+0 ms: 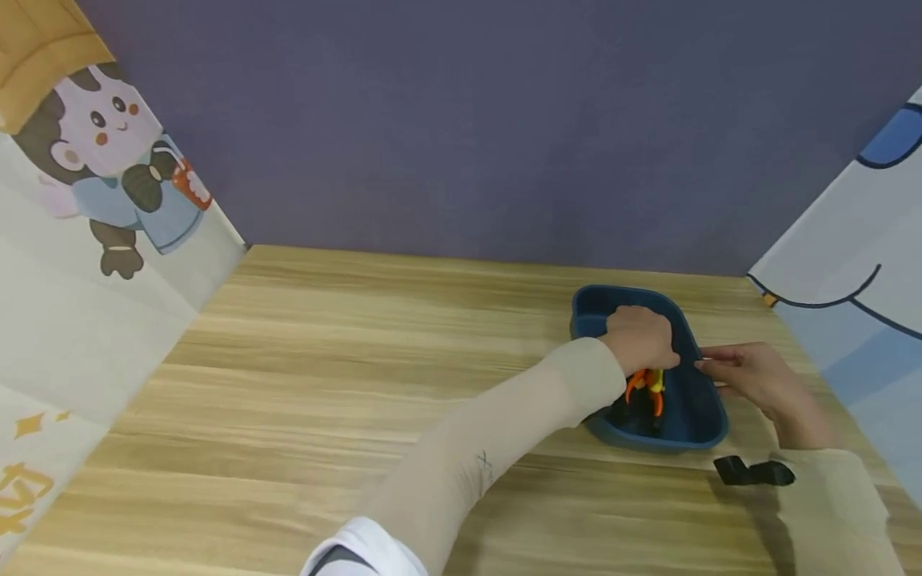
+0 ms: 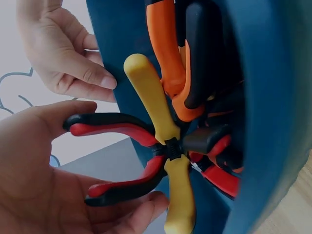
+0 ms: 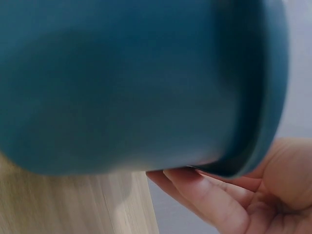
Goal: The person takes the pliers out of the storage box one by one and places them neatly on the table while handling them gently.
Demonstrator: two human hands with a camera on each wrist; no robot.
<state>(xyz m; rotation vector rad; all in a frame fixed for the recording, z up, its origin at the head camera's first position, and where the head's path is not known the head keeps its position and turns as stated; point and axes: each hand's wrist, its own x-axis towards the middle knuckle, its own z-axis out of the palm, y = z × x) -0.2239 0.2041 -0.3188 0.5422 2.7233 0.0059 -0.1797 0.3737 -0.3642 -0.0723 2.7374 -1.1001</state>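
Note:
My left hand (image 1: 639,336) reaches into a blue plastic bin (image 1: 693,412). In the left wrist view its thumb lies at one handle and its fingers curl under the other handle of red-and-black pliers (image 2: 114,129). Yellow-handled pliers (image 2: 148,92) cross right behind these, and orange-and-black pliers (image 2: 163,44) lie further in. The jaws of the red-and-black pair are hidden among the tools. My right hand (image 1: 759,380) pinches the bin's right side at the rim; the right wrist view shows its fingers (image 3: 204,195) against the bin's outer wall.
The bin stands toward the right of a wood-grain table (image 1: 324,384). A dark blue-grey panel (image 1: 468,136) rises behind it. Printed panels with cartoon figures border the left and right sides. A black strap (image 1: 752,472) shows near my right wrist.

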